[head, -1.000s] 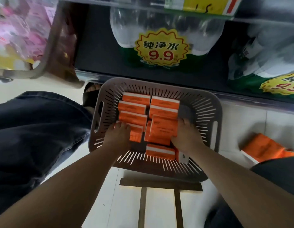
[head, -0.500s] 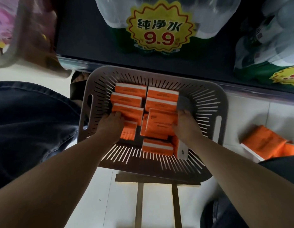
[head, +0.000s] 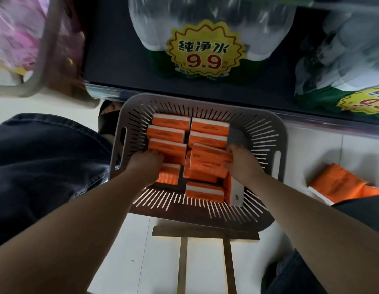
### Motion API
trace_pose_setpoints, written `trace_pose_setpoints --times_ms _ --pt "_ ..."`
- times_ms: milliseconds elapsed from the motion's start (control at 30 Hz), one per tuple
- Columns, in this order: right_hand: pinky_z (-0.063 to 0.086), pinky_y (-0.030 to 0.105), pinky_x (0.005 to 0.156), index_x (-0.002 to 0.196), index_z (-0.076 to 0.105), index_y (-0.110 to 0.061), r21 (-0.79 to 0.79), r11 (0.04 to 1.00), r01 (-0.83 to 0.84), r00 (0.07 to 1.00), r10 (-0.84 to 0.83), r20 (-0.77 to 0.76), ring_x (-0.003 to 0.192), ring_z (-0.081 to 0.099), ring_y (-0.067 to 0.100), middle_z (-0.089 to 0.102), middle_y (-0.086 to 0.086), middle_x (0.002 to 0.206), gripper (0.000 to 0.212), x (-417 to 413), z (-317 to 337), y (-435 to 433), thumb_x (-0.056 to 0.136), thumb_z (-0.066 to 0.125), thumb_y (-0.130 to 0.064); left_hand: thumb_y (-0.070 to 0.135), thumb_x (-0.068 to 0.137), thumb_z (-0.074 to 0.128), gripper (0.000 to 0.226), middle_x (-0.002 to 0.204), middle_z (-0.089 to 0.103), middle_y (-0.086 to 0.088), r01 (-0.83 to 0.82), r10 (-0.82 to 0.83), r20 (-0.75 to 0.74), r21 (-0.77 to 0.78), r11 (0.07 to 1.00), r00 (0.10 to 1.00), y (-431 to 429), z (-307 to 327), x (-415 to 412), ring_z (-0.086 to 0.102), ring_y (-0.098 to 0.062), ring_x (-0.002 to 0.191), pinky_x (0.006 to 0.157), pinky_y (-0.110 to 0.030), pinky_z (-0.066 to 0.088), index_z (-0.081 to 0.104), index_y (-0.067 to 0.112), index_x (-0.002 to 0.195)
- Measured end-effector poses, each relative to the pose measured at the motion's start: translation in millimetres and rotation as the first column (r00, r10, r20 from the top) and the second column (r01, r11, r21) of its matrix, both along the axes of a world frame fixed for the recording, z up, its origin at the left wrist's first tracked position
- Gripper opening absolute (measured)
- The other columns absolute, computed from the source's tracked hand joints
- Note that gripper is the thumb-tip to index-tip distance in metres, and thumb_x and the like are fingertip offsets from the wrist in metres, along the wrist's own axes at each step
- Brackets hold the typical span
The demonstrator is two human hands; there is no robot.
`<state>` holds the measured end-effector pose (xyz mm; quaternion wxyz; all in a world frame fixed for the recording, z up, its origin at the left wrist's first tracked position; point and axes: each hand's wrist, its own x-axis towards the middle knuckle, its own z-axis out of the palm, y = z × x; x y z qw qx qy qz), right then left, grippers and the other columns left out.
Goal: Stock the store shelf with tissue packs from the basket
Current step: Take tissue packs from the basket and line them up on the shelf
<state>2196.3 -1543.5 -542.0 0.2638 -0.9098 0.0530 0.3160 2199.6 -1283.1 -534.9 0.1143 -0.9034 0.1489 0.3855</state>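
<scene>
A grey slotted basket (head: 267,132) stands on the floor before the bottom shelf and holds several orange tissue packs (head: 209,125). My right hand (head: 242,166) grips one tilted orange pack (head: 207,161) by its right end, thumb on top. My left hand (head: 145,166) reaches into the basket's left side, fingers curled down over another orange pack (head: 169,177) that it partly hides; whether it grips that pack I cannot tell. The dark bottom shelf (head: 120,60) lies just beyond the basket.
Shrink-wrapped water bottle packs (head: 205,28) with yellow 9.9 price tags stand on the shelf. More orange tissue packs (head: 337,187) lie on the floor at right. A dark-clothed knee (head: 42,162) is at left; a pink-filled cart (head: 25,49) stands upper left.
My right hand has tilted and raised the orange pack a little within the basket. My left hand has stayed on the left packs. The view shifted slightly.
</scene>
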Motion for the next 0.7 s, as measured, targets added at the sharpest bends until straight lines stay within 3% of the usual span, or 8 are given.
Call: trace_pose_setpoints --times_ms 100,233,433,567,700 --pt "0.039 0.018 0.06 0.098 0.052 -0.024 0.047 0.999 0.005 1.0 -0.005 0.003 0.074 0.054 0.004 0.052 -0.011 0.086 0.017 4 18 -5 0.087 0.063 -0.018 0.022 0.09 0.057 0.027 0.111 0.066 -0.004 -0.071 0.07 -0.013 -0.048 0.996 0.997 -2 16 3 0.065 -0.024 0.101 0.082 -0.037 0.051 0.056 0.016 0.116" --pt "0.036 0.015 0.057 0.094 0.052 -0.025 0.061 0.998 -0.015 1.0 0.014 0.019 0.069 0.053 -0.001 0.055 -0.011 0.081 0.015 13 43 -13 0.086 0.064 -0.019 0.025 0.089 0.057 0.035 0.114 0.065 -0.006 -0.077 0.074 -0.037 -0.073 0.994 0.997 -4 35 11 0.064 -0.026 0.103 0.084 -0.039 0.054 0.053 0.015 0.122" --pt "0.044 0.025 0.076 0.097 0.052 -0.027 0.089 0.995 -0.042 0.999 0.041 0.016 0.087 0.057 0.01 0.058 -0.008 0.092 0.021 20 86 -28 0.084 0.067 -0.024 0.03 0.086 0.063 0.041 0.12 0.06 -0.007 -0.231 0.224 -0.057 -0.196 0.953 0.973 -11 72 23 0.06 -0.024 0.107 0.091 -0.038 0.052 0.053 0.017 0.124" --pt "0.05 0.029 0.082 0.101 0.055 -0.026 0.158 0.987 -0.035 0.999 0.033 0.011 0.094 0.06 0.013 0.063 -0.004 0.102 0.025 26 118 -40 0.082 0.07 -0.023 0.031 0.085 0.065 0.038 0.117 0.062 -0.006 -0.255 0.257 -0.028 -0.274 0.927 0.966 -18 104 40 0.061 -0.021 0.1 0.083 -0.031 0.05 0.058 0.017 0.119" --pt "0.045 0.016 0.071 0.097 0.054 -0.029 0.227 0.973 -0.043 0.999 0.038 0.025 0.089 0.059 0.004 0.061 -0.012 0.097 0.024 29 145 -45 0.082 0.071 -0.021 0.028 0.086 0.063 0.036 0.117 0.063 -0.007 -0.174 0.192 0.042 -0.275 0.946 0.98 -27 141 59 0.062 -0.021 0.1 0.083 -0.031 0.05 0.061 0.014 0.118"
